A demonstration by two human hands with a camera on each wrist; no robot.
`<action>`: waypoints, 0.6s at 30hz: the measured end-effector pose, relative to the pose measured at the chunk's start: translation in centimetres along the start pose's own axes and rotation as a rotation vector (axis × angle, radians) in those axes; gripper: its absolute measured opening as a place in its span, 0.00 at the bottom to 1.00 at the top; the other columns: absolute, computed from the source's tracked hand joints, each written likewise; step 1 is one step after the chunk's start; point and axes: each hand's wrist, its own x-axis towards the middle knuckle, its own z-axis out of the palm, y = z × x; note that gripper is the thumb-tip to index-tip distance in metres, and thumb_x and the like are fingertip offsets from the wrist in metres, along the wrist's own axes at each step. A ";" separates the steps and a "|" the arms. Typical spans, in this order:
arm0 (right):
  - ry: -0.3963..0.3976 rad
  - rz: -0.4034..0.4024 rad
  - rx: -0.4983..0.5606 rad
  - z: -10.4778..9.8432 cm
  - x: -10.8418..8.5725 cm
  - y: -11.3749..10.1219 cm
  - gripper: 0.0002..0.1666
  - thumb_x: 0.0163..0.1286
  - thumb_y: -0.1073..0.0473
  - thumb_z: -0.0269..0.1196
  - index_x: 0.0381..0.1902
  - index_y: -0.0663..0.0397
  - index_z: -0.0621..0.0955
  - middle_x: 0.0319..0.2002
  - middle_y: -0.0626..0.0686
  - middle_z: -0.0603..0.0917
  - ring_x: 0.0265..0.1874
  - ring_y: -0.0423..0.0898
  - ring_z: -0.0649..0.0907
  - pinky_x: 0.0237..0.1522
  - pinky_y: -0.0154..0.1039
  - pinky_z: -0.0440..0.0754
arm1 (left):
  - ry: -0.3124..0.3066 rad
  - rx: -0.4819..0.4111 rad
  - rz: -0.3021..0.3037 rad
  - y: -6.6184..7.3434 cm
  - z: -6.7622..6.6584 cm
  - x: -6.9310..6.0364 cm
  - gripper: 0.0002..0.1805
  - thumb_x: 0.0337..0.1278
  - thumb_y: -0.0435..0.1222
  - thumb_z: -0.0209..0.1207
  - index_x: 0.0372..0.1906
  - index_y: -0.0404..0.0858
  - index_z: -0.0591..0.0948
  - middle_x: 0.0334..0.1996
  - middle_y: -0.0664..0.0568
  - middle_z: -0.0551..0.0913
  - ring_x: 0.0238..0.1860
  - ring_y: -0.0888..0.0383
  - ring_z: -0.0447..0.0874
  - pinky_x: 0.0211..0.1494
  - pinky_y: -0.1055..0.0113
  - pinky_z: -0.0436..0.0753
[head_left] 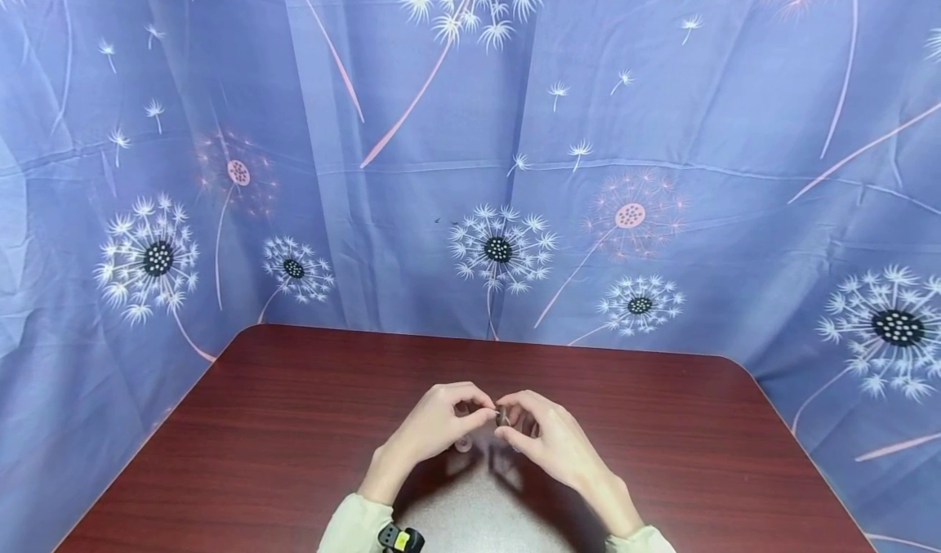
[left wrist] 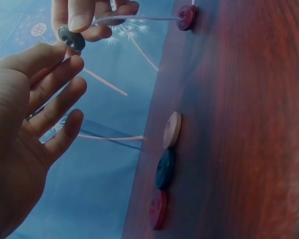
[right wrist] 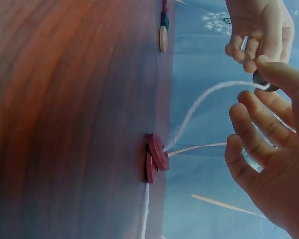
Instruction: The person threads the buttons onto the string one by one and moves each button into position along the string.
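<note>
In the head view my left hand (head_left: 434, 422) and right hand (head_left: 555, 443) meet just above the table. Between its thumb and fingers my right hand pinches a small dark button (left wrist: 72, 40). My left hand's thumb and index fingertips come together at that button's face, apparently pinching the tip of a white cord (right wrist: 194, 107); the tip itself is mostly hidden. From the dark button the cord curves down to two red buttons (right wrist: 158, 154), which lean against each other on the table and are threaded on it. The cord's other end trails beyond them.
A beige button (left wrist: 172, 130), a blue-green button (left wrist: 165, 168) and another red button (left wrist: 158, 209) lie in a row on the dark red wooden table (head_left: 309, 406). Blue dandelion-print cloth (head_left: 412, 251) hangs behind and beside the table.
</note>
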 end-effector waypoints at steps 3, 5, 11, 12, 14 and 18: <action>0.009 -0.008 -0.012 -0.1 0.0 0.1 0.19 0.63 0.51 0.71 0.51 0.44 0.82 0.32 0.36 0.81 0.28 0.29 0.78 0.32 0.29 0.80 | 0.023 0.030 0.008 -0.1 -0.3 -0.1 0.02 0.62 0.46 0.64 0.38 0.57 0.86 0.30 0.70 0.82 0.32 0.71 0.79 0.40 0.72 0.80; 0.009 -0.009 -0.012 -0.1 0.0 0.2 0.19 0.63 0.50 0.70 0.51 0.44 0.82 0.32 0.36 0.81 0.28 0.29 0.78 0.32 0.30 0.80 | 0.036 0.037 0.007 -0.1 -0.5 -0.1 0.02 0.63 0.47 0.64 0.37 0.57 0.86 0.30 0.71 0.82 0.33 0.71 0.79 0.40 0.71 0.80; 0.003 -0.005 -0.003 -0.1 0.0 0.5 0.19 0.65 0.49 0.69 0.52 0.45 0.82 0.31 0.36 0.81 0.27 0.30 0.78 0.31 0.32 0.80 | 0.057 0.028 -0.006 -0.1 -0.9 -0.1 0.03 0.63 0.49 0.63 0.37 0.58 0.85 0.30 0.71 0.82 0.33 0.70 0.79 0.39 0.72 0.80; 0.002 -0.002 -0.001 -0.1 0.0 0.5 0.19 0.65 0.49 0.69 0.52 0.46 0.82 0.32 0.36 0.80 0.27 0.30 0.78 0.31 0.33 0.81 | 0.060 0.027 -0.008 -0.2 -0.9 -0.1 0.03 0.63 0.49 0.63 0.37 0.58 0.85 0.30 0.71 0.82 0.33 0.70 0.79 0.39 0.72 0.80; -0.003 0.004 0.008 -0.1 0.0 0.6 0.19 0.65 0.50 0.69 0.52 0.47 0.82 0.32 0.37 0.81 0.27 0.31 0.78 0.31 0.34 0.81 | 0.069 0.029 -0.006 -0.2 -1.0 -0.1 0.04 0.63 0.49 0.63 0.38 0.57 0.85 0.30 0.70 0.82 0.33 0.70 0.79 0.39 0.72 0.80; -0.018 0.013 0.020 -0.1 0.0 0.7 0.19 0.64 0.50 0.69 0.52 0.49 0.83 0.32 0.37 0.80 0.27 0.32 0.79 0.32 0.34 0.82 | 0.087 0.036 -0.003 -0.3 -1.2 -0.1 0.04 0.63 0.49 0.63 0.38 0.57 0.85 0.31 0.70 0.83 0.32 0.70 0.79 0.38 0.73 0.80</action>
